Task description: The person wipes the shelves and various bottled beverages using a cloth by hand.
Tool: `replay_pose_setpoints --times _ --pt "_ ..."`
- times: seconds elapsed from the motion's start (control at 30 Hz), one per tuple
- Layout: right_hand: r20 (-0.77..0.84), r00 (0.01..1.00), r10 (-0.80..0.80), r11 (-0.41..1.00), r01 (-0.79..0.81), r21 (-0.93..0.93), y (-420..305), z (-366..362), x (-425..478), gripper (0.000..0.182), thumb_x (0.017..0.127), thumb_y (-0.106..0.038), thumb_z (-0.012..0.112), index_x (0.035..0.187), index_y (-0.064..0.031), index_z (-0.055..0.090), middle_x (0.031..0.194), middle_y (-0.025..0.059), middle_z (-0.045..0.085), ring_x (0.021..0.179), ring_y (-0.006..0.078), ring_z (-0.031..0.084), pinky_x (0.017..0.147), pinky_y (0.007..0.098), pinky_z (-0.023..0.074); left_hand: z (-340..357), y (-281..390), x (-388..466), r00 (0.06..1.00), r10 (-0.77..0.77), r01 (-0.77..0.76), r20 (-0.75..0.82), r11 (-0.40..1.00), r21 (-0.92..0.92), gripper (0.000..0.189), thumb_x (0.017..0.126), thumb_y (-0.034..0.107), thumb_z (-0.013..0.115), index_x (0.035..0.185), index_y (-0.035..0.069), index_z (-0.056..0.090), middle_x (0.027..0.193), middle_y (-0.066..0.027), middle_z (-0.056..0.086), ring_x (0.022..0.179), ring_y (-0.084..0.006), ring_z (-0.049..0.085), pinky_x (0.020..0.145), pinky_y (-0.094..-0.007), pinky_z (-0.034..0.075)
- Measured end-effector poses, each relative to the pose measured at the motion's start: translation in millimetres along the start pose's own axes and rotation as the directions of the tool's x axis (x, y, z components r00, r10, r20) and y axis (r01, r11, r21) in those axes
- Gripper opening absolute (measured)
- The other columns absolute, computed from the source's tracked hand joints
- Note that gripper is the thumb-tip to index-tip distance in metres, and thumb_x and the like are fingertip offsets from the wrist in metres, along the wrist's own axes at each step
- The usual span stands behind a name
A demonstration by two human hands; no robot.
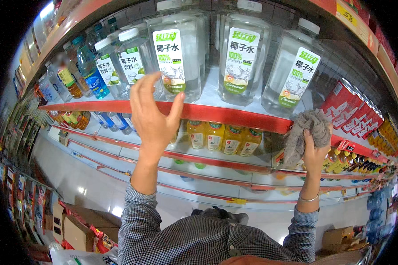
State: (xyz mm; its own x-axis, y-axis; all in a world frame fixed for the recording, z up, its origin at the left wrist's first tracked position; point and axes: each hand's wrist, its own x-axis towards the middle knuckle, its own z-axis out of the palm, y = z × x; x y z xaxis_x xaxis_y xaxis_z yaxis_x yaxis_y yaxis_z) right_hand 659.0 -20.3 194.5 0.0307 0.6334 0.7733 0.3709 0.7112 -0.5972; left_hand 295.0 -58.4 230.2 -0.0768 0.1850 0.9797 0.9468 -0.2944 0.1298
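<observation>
My left hand (156, 112) is raised with its fingers apart and holds nothing. It hovers in front of a large clear coconut water bottle (174, 56) on the upper shelf; whether a fingertip touches it I cannot tell. A crumpled grey cloth (306, 135) is gripped in my right hand (313, 149), close to the red shelf edge (238, 116). Two more large coconut water bottles stand upright with white caps, one in the middle (242, 59) and one further right (292, 69), which looks tilted in this view.
Smaller coconut drink bottles (111, 73) and a blue drink bottle (93, 73) stand left. Red cans (348, 109) stand right. Juice bottles (214, 135) fill part of the shelf below. Open cardboard boxes (76, 232) sit on the floor at lower left. A shelf (361, 29) overhangs the bottles.
</observation>
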Motion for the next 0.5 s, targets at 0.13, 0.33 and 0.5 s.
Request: replay_pose_setpoints --times 0.13,0.33,0.5 --pt "-0.008 0.999 -0.048 0.995 0.047 -0.089 -3.6 13.1 -3.4 0.045 0.082 -0.001 0.063 0.124 0.0052 0.049 0.122 0.013 0.055 0.114 0.0201 0.052 0.102 0.032 0.0363 5.0 -22.3 4.7 0.991 -0.046 0.045 0.126 0.999 0.017 0.074 0.069 0.019 0.084 0.131 0.002 0.047 0.115 -0.0137 0.059 0.095 -0.0257 0.059 0.078 -0.0353 0.051" --pt "-0.118 0.993 -0.027 0.999 0.022 -0.037 2.8 23.0 -9.6 0.044 0.081 -0.004 0.062 0.123 0.0056 0.051 0.122 0.0123 0.055 0.113 0.0212 0.053 0.102 0.0323 0.0357 7.5 -17.0 11.1 0.984 -0.078 0.078 0.16 0.997 0.006 0.089 0.067 0.022 0.085 0.14 0.001 0.039 0.121 -0.0141 0.059 0.09 -0.0248 0.061 0.072 -0.0348 0.051" --pt "-0.203 0.979 -0.005 1.0 0.003 -0.01 3.0 33.9 -8.9 0.046 0.083 -0.005 0.06 0.127 0.0056 0.051 0.129 0.0145 0.055 0.12 0.0243 0.05 0.107 0.0364 0.0327 9.5 -24.2 11.6 0.978 -0.092 0.097 0.186 0.995 -0.022 0.092 0.066 0.023 0.085 0.142 0.001 0.036 0.121 -0.0158 0.057 0.088 -0.0259 0.06 0.072 -0.0358 0.052"
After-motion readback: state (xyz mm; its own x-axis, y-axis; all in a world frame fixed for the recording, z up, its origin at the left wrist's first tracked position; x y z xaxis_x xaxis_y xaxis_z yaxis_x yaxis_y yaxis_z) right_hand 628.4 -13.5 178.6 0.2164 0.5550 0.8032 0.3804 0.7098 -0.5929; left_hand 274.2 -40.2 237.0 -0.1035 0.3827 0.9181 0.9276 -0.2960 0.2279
